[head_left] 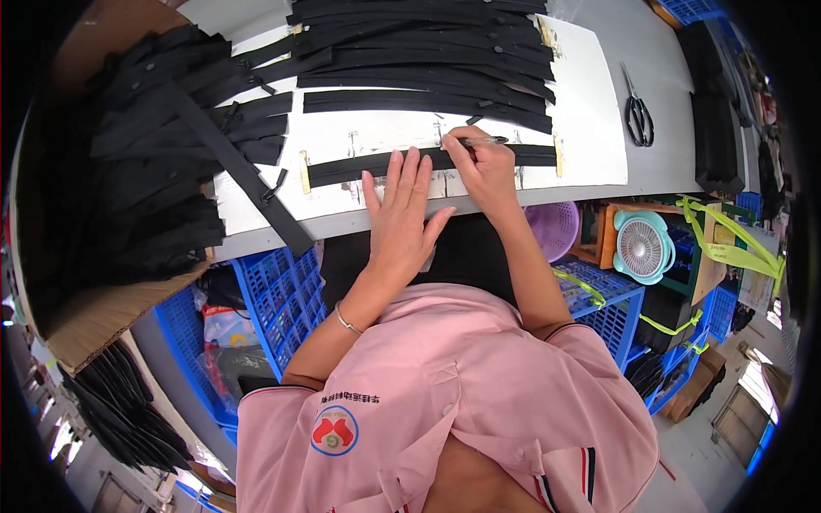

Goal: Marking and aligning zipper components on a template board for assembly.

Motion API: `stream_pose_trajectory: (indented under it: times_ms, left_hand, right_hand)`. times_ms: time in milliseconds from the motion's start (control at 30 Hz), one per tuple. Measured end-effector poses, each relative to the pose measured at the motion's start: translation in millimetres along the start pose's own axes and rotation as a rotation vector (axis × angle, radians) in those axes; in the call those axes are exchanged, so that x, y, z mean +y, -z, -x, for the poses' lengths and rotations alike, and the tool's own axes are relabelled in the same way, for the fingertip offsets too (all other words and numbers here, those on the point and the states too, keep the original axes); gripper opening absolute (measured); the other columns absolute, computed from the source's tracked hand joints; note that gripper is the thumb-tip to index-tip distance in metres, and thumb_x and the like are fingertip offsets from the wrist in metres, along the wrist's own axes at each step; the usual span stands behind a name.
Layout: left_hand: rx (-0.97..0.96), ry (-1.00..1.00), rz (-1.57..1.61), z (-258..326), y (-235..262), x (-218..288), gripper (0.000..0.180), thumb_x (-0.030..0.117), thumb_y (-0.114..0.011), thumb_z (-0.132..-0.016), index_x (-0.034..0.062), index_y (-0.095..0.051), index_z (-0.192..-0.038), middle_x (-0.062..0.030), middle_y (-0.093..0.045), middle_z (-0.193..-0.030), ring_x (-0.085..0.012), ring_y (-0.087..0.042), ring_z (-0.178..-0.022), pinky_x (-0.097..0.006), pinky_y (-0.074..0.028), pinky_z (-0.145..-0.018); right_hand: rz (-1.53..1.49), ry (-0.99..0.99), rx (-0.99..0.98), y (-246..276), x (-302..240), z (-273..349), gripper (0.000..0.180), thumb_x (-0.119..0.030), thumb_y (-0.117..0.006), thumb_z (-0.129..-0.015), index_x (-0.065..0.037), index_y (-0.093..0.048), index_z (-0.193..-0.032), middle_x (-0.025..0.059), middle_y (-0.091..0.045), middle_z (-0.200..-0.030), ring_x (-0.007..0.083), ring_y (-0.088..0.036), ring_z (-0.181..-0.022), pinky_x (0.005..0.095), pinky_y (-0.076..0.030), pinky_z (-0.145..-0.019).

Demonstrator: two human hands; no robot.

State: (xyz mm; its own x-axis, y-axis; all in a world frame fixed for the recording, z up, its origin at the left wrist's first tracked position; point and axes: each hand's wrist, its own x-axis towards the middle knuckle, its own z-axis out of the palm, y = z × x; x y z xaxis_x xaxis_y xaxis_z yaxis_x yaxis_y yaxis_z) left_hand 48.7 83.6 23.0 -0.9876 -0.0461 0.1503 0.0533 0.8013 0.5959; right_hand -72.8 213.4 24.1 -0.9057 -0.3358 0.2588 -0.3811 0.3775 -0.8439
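A single black zipper strip (338,173) lies across the near part of a white board (592,128), between two bits of yellowish tape (304,173). My left hand (398,218) rests flat on it, fingers spread. To its right, my right hand (487,175) grips a dark pen (489,139), with the tip side toward the strip's upper edge; the exact tip is hard to make out. Dark marks show on the board above and below the strip. Farther back, several more black zipper strips (419,56) lie layered side by side.
A large heap of black zipper strips (154,111) fills the left, one strip (244,171) slanting over the table's near edge. Black-handled scissors (638,118) lie at the right. Below the table are blue crates (286,295), a purple basket (552,229) and a turquoise fan (643,248).
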Motion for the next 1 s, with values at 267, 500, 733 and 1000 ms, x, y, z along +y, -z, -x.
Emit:
stream_pose_trajectory:
  times_ms: [267,500,733,1000]
  left_hand:
    - [-0.017,-0.002,-0.029,-0.1,0.4,-0.2,0.077,0.032,-0.069,-0.095,0.0,-0.038,-0.157,-0.0185,-0.032,-0.166,-0.0357,-0.022,-0.157,-0.064,-0.004,-0.122]
    - [-0.033,0.015,-0.036,0.1,0.3,-0.3,0.078,0.033,-0.07,-0.096,0.0021,-0.036,-0.159,-0.0166,-0.029,-0.168,-0.0358,-0.021,-0.157,-0.061,-0.001,-0.123]
    - [-0.021,0.015,-0.091,-1.6,-0.1,1.4,0.074,0.031,-0.072,-0.094,0.0,-0.042,-0.154,-0.0185,-0.035,-0.164,-0.0366,-0.026,-0.155,-0.064,-0.006,-0.122]
    - [-0.009,-0.019,-0.106,-1.6,-3.7,0.6,0.074,0.028,-0.074,-0.094,-0.0001,-0.042,-0.154,-0.0188,-0.036,-0.163,-0.0378,-0.027,-0.154,-0.064,-0.005,-0.122]
  right_hand:
    - [-0.071,0.026,-0.091,7.1,9.3,4.7,0.012,-0.007,-0.067,-0.094,0.004,-0.072,-0.091,0.0089,-0.072,-0.077,0.0136,-0.066,-0.065,0.0272,-0.05,-0.06]
    - [0.008,0.115,-0.103,5.6,11.1,4.3,0.011,-0.007,-0.07,-0.09,0.003,-0.072,-0.086,0.0098,-0.071,-0.076,0.0171,-0.066,-0.061,0.029,-0.05,-0.059]
    - [-0.131,-0.003,-0.168,19.4,6.7,9.9,0.013,-0.007,-0.066,-0.09,0.003,-0.07,-0.082,0.0079,-0.071,-0.077,0.0125,-0.063,-0.065,0.0263,-0.047,-0.06]
    - [-0.305,-0.207,0.199,92.8,40.8,0.6,0.013,-0.008,-0.061,-0.099,0.0,-0.071,-0.094,0.0015,-0.07,-0.08,0.0053,-0.057,-0.071,0.0223,-0.046,-0.065]
